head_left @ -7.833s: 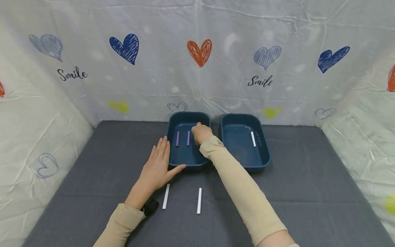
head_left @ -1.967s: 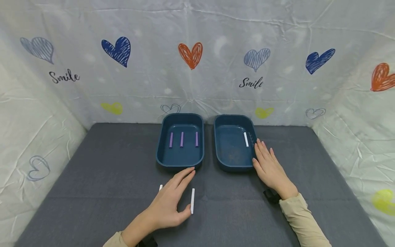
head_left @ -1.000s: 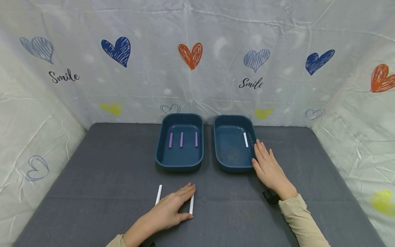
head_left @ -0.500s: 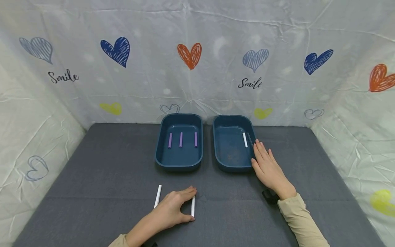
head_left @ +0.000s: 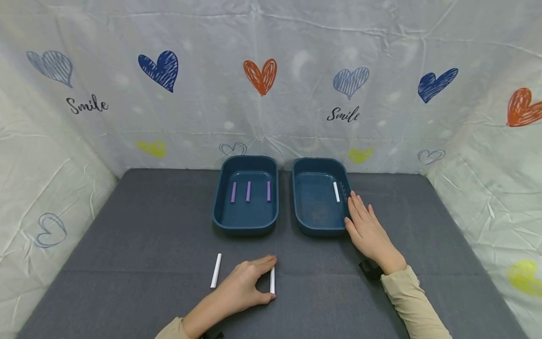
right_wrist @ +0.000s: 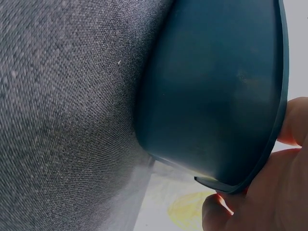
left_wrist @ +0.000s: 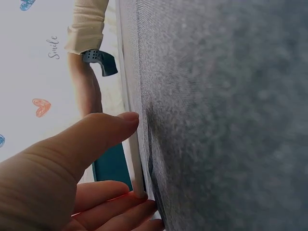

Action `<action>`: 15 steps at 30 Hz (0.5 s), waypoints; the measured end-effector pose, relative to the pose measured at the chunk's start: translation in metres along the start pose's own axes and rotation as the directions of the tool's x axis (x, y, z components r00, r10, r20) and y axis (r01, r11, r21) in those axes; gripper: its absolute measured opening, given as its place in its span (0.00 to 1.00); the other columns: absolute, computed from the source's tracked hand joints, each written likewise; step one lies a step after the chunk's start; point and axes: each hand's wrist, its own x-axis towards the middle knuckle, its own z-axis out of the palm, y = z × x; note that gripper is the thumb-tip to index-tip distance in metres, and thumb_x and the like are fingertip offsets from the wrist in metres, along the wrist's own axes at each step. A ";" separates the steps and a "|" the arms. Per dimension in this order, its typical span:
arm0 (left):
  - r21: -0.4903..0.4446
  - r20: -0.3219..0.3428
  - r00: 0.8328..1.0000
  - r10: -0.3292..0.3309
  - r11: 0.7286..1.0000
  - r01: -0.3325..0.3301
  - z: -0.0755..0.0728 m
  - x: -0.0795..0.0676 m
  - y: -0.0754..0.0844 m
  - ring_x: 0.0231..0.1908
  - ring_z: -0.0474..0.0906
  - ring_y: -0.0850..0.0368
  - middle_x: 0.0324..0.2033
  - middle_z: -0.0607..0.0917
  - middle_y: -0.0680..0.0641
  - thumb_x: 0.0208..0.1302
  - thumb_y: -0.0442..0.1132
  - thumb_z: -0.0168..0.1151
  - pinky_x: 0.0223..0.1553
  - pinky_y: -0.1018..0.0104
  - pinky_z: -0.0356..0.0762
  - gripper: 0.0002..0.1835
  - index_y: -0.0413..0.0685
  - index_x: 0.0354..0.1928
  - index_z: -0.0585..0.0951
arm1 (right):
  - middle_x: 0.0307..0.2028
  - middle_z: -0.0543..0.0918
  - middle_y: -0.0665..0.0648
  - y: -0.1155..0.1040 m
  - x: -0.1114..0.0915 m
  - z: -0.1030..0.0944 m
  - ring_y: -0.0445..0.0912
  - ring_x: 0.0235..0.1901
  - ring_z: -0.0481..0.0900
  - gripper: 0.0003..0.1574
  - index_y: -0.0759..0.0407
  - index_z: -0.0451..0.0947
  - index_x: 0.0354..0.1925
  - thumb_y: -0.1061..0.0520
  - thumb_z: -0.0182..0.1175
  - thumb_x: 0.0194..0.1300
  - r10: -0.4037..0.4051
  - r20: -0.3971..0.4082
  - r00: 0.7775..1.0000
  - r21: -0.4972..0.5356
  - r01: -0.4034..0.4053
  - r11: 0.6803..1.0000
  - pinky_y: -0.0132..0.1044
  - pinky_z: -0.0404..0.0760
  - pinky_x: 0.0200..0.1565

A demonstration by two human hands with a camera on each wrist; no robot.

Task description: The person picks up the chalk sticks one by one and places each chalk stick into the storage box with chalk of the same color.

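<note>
Thumb (head_left: 268, 297) and fingertips (head_left: 271, 260) of the left hand (head_left: 239, 288) pinch a white chalk-like stick (head_left: 273, 281) end to end, at the lower centre of the frame, so that grip is clamped along its length. The relation that counts is this: the stick lies to the right of the palm, bridging the curve between thumb and fingers, with a gap of grey bench (head_left: 127, 282) showing inside. Its long axis runs almost straight up the frame, lower end at the thumb, upper end under the fingertips, aimed roughly at the right side of the left tray (head_left: 245, 220). Neither end looks different, so no front can be told; nor can I tell whether it is clear of the cloth. A second white stick (head_left: 216, 271), left of the hand, tilts slightly rightward at its top. The right hand (head_left: 373, 238) is well apart, at right of centre, fingers extended against the outer wall of the right tray (head_left: 315, 214).
</note>
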 end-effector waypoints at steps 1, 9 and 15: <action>-0.002 0.002 1.000 0.003 1.000 -0.003 0.000 0.001 0.001 0.61 0.75 0.45 0.62 0.78 0.37 0.50 0.41 0.78 0.56 0.48 0.77 0.38 0.31 0.62 0.76 | 0.78 0.41 0.62 0.000 0.000 0.000 0.56 0.77 0.40 0.38 0.69 0.44 0.77 0.48 0.39 0.81 0.001 0.002 1.000 0.001 -0.001 1.000 0.59 0.42 0.73; -0.012 0.019 1.000 0.013 1.000 -0.012 0.004 0.012 0.005 0.62 0.74 0.45 0.62 0.77 0.37 0.51 0.41 0.77 0.58 0.49 0.76 0.38 0.31 0.63 0.75 | 0.78 0.41 0.62 -0.001 0.000 -0.001 0.56 0.77 0.40 0.38 0.69 0.44 0.77 0.49 0.40 0.81 0.003 0.005 1.000 0.003 -0.003 1.000 0.60 0.42 0.73; -0.011 0.039 0.999 0.017 1.000 -0.017 0.007 0.021 0.011 0.64 0.73 0.46 0.64 0.75 0.38 0.54 0.42 0.76 0.59 0.50 0.75 0.39 0.32 0.65 0.73 | 0.78 0.41 0.62 -0.001 0.000 -0.001 0.56 0.77 0.40 0.38 0.69 0.44 0.77 0.50 0.40 0.80 0.006 0.006 1.000 0.004 -0.006 1.000 0.60 0.42 0.73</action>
